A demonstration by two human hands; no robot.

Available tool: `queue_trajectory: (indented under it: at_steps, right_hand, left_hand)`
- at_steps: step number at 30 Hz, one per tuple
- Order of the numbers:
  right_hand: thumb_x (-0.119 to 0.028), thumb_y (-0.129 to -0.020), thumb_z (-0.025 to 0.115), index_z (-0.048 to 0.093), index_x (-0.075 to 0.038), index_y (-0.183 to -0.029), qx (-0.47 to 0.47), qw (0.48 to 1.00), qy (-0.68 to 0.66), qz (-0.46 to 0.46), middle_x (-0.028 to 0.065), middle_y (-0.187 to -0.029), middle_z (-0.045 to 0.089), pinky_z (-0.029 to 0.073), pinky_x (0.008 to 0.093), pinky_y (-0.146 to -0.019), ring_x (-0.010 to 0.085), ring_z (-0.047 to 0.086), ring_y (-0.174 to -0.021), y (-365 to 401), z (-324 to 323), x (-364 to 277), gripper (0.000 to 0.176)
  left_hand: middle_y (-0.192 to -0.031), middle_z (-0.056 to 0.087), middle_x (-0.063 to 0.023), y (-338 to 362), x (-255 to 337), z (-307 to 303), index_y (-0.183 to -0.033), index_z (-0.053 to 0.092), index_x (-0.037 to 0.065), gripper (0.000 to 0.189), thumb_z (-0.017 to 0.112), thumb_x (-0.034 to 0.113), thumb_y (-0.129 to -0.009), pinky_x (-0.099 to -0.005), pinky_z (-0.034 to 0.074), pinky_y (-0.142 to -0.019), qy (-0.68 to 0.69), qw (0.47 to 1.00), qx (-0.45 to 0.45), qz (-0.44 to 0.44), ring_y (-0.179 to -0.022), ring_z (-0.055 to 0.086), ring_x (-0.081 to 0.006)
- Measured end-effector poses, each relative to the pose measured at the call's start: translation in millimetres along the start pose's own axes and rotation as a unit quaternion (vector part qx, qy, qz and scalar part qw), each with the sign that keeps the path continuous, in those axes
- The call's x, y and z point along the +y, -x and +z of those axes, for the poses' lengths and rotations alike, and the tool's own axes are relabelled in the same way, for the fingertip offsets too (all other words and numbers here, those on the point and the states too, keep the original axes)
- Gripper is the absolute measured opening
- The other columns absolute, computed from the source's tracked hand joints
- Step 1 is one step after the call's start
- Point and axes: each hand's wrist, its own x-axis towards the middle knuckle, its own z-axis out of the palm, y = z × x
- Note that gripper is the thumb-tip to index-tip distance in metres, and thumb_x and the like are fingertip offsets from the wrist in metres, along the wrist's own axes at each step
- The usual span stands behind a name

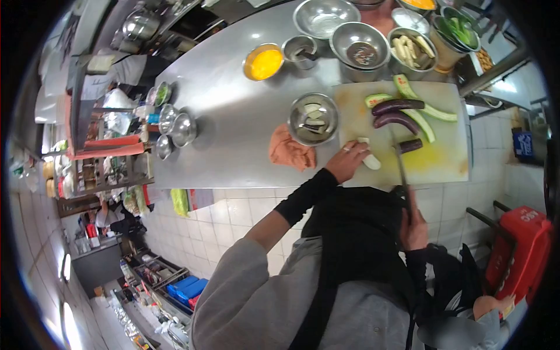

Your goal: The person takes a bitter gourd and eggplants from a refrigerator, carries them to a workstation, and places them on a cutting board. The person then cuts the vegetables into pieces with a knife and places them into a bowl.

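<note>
Near the left edge of a white cutting board [350, 105], my left hand [348, 160] has its fingers pressed on pale cut eggplant pieces [371, 161]. My right hand [415, 230] grips a knife [402, 166], whose blade lies over the board beside a short purple eggplant piece [411, 146]. Farther back on the board are long purple eggplant pieces [396, 118] and green-edged pale slices [440, 113]. A steel bowl [294, 131] with cut pieces in it stands left of the board, and an orange cloth [290, 149] lies in front of that bowl.
Behind the board stand steel bowls, one with peeled pale pieces [411, 51]. A bowl of yellow liquid [265, 64] sits farther left on the steel table [227, 116]. Several small bowls [184, 129] are at its left end. A red container [521, 245] and another person's hand [493, 305] are at lower right.
</note>
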Motion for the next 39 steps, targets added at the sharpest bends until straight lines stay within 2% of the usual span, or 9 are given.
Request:
queue_trajectory:
  at_steps: [3,4,7,10,13,17,23,30,39]
  right_hand:
    - [-0.015,-0.104,0.053,0.028,-0.038,-0.162,-0.124,0.987,0.079,0.058,0.0232,-0.095,0.067,0.055,0.0555,-0.065,0.0444,0.068,-0.073,6.2,-6.2,-10.9,0.067]
    - [-0.014,-0.103,0.051,0.027,-0.038,-0.162,-0.116,0.988,0.088,0.046,0.0225,-0.086,0.062,0.054,0.0571,-0.061,0.0441,0.067,-0.066,9.0,2.1,-3.2,0.069]
    - [-0.008,-0.095,0.054,0.02,-0.041,-0.164,-0.172,0.971,0.156,0.055,0.0217,-0.085,0.059,0.055,0.0578,-0.059,0.0437,0.067,-0.066,7.3,-0.9,-8.5,0.083]
    - [-0.008,-0.095,0.054,0.02,-0.041,-0.164,-0.188,0.964,0.179,0.051,0.0215,-0.087,0.059,0.055,0.0568,-0.057,0.0432,0.067,-0.065,4.1,-4.2,-11.0,0.083]
    - [-0.008,-0.095,0.054,0.019,-0.041,-0.164,-0.162,0.97,0.179,0.029,0.021,-0.086,0.058,0.056,0.0547,-0.055,0.0423,0.067,-0.063,10.5,-3.5,-6.8,0.084]
    - [-0.007,-0.094,0.056,0.016,-0.038,-0.165,-0.186,0.966,0.178,0.015,0.0201,-0.085,0.058,0.057,0.0531,-0.055,0.0414,0.066,-0.061,10.0,-5.3,-8.1,0.088]
    - [-0.003,-0.089,0.061,0.011,-0.037,-0.166,-0.22,0.956,0.191,0.02,0.0196,-0.085,0.058,0.057,0.0523,-0.057,0.0407,0.067,-0.063,11.7,1.5,-5.9,0.098]
    - [-0.001,-0.085,0.064,0.007,-0.035,-0.166,-0.251,0.946,0.204,0.036,0.0208,-0.088,0.06,0.058,0.0522,-0.06,0.0408,0.069,-0.069,-1.4,5.2,-15.3,0.105]
    - [-0.005,-0.088,0.062,0.01,-0.033,-0.167,-0.203,0.967,0.154,-0.008,0.0219,-0.088,0.06,0.057,0.0531,-0.06,0.0433,0.068,-0.068,-12.6,49.6,27.7,0.099]
  left_hand:
    - [-0.13,0.058,-0.0125,8.5,-1.5,3.0,-0.122,0.063,0.006,0.036,0.069,0.007,-0.086,-0.0465,0.047,-0.106,0.028,0.999,0.015,-0.019,-0.127,0.051,-0.037]
    - [-0.13,0.058,-0.0122,9.4,-5.0,7.8,-0.121,0.063,0.006,0.036,0.067,0.007,-0.086,-0.0457,0.048,-0.105,0.024,0.999,0.017,-0.014,-0.127,0.051,-0.0365]
    - [-0.127,0.058,-0.0127,9.4,-2.9,9.1,-0.117,0.063,0.006,0.031,0.068,0.007,-0.087,-0.0435,0.052,-0.099,0.019,1.0,0.004,-0.011,-0.122,0.055,-0.0374]
    - [-0.127,0.058,-0.0126,8.1,1.6,13.5,-0.117,0.063,0.006,0.03,0.067,0.007,-0.088,-0.0434,0.054,-0.095,0.035,0.999,0.013,-0.022,-0.122,0.055,-0.0374]
    - [-0.126,0.059,-0.012,23.1,-11.5,37.0,-0.116,0.063,0.006,0.028,0.067,0.006,-0.088,-0.0441,0.055,-0.092,0.055,0.993,-0.078,-0.075,-0.122,0.055,-0.0369]
    - [-0.124,0.06,-0.0118,5.1,8.6,6.2,-0.114,0.064,0.006,0.025,0.068,0.008,-0.089,-0.0448,0.053,-0.094,0.042,0.999,0.025,-0.021,-0.118,0.055,-0.0365]
    - [-0.122,0.059,-0.012,3.8,5.6,5.4,-0.114,0.063,0.005,0.028,0.07,0.006,-0.088,-0.0445,0.046,-0.102,0.067,0.997,0.021,-0.016,-0.117,0.053,-0.0356]
    - [-0.128,0.059,-0.0091,1.7,8.9,1.5,-0.118,0.063,0.007,0.03,0.067,0.006,-0.088,-0.0429,0.047,-0.102,0.057,0.998,0.01,-0.031,-0.118,0.054,-0.0327]
    - [-0.126,0.06,-0.0099,16.8,6.0,-6.7,-0.121,0.062,0.007,0.044,0.061,-0.007,-0.079,-0.0458,0.044,-0.104,0.037,0.999,0.008,-0.026,-0.118,0.054,-0.0343]
